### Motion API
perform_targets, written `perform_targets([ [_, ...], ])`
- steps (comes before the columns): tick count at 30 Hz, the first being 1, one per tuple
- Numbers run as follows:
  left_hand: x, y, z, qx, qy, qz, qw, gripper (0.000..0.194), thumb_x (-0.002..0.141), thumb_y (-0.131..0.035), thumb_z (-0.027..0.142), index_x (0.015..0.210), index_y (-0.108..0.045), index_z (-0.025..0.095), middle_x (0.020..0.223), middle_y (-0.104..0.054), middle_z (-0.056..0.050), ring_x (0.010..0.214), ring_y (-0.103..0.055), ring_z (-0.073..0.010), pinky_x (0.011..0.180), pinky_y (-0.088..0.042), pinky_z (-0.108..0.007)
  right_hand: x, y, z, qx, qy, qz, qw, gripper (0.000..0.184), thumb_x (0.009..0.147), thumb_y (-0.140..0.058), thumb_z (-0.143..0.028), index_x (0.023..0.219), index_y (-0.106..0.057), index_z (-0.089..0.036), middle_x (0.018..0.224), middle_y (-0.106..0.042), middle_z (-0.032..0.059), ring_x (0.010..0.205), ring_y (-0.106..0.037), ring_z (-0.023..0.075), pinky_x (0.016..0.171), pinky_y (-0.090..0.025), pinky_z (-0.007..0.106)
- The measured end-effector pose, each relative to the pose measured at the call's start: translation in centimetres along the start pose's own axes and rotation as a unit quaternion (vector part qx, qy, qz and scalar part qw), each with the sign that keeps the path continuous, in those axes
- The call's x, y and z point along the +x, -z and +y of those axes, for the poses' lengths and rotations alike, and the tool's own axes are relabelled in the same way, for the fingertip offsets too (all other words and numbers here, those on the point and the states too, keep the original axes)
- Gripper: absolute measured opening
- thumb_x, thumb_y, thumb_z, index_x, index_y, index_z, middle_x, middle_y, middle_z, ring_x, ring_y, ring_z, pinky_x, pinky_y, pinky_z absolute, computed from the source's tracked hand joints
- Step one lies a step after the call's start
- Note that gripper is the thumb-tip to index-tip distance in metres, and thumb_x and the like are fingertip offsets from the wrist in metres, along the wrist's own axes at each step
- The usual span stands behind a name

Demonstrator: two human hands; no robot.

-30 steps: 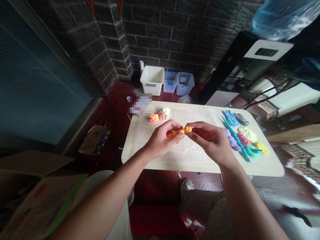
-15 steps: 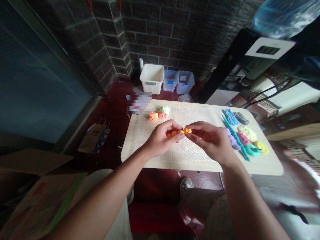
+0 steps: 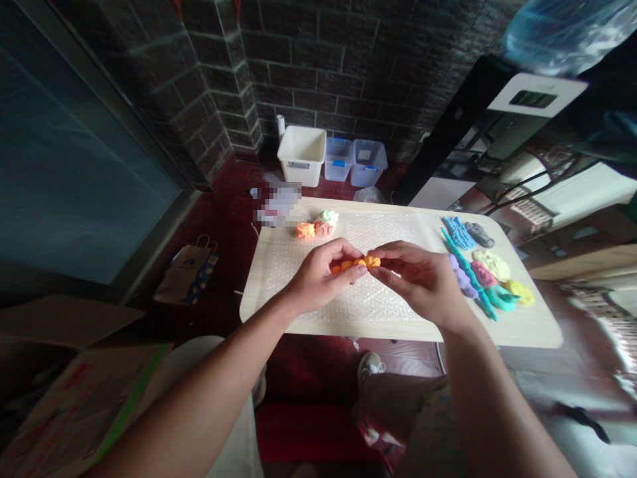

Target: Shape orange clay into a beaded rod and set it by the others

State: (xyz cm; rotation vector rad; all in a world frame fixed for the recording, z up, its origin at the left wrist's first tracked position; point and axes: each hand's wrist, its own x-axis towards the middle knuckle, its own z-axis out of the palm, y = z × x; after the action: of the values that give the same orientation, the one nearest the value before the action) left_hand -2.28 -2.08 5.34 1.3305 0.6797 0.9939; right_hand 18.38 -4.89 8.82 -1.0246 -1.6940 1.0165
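Note:
Both hands hold one lump of orange clay [image 3: 359, 263] above a sheet of bubble wrap [image 3: 378, 292] on a small pale table [image 3: 527, 328]. My left hand [image 3: 321, 275] pinches its left end with fingers curled. My right hand [image 3: 423, 279] pinches its right end. Three small clay lumps, orange, pink and pale green [image 3: 317, 227], lie at the table's far left. Several clay pieces in blue, grey, purple, pink, teal and yellow [image 3: 480, 269] lie in a row on the table's right side.
A white bin [image 3: 302, 156] and two clear boxes with blue latches [image 3: 355, 161] stand on the red floor by the brick wall. A paper bag [image 3: 186, 269] stands left of the table. Cardboard [image 3: 64, 392] lies at the lower left. My knees are under the table's near edge.
The orange clay has been squeezed slightly shorter between the two hands, and my right fingers have closed in toward the left hand. The view shifted a little.

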Motion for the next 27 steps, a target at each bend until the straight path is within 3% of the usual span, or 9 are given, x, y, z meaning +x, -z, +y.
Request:
perform_targets([
  [19,0.24,-0.21,-0.23,-0.013,0.021,-0.015,1.0,0.027,0.088,-0.077,0.037,0.098,-0.062,0.016,0.092,-0.069,-0.004,0.069,-0.062,-0.0099,0.062,-0.051,-0.023,0.03,-0.12,-0.12,0.011,-0.022,0.02,1.0,0.023,0.089,-0.081,-0.029,0.111,-0.081,-0.023,0.11,-0.076,0.0098,0.097,-0.073,0.023,0.089,-0.063,0.041],
  [23,0.33,-0.11,-0.42,-0.015,0.042,-0.012,0.999,0.028,0.09,-0.075,0.039,0.101,-0.063,0.016,0.095,-0.071,-0.006,0.069,-0.063,-0.0104,0.061,-0.05,-0.023,-0.09,0.18,0.15,0.042,-0.054,0.036,0.997,0.034,0.086,-0.084,-0.029,0.119,-0.078,-0.022,0.121,-0.073,0.0112,0.089,-0.075,0.0202,0.079,-0.064,0.036],
  [27,0.32,0.07,-0.36,-0.05,0.098,0.004,0.994,0.031,0.094,-0.07,0.044,0.106,-0.063,0.017,0.095,-0.075,-0.008,0.068,-0.067,-0.0122,0.061,-0.049,-0.024,0.02,0.54,0.54,0.06,-0.08,0.058,0.993,0.043,0.085,-0.085,-0.031,0.125,-0.073,-0.022,0.119,-0.075,0.0109,0.084,-0.074,0.0179,0.071,-0.061,0.032],
])
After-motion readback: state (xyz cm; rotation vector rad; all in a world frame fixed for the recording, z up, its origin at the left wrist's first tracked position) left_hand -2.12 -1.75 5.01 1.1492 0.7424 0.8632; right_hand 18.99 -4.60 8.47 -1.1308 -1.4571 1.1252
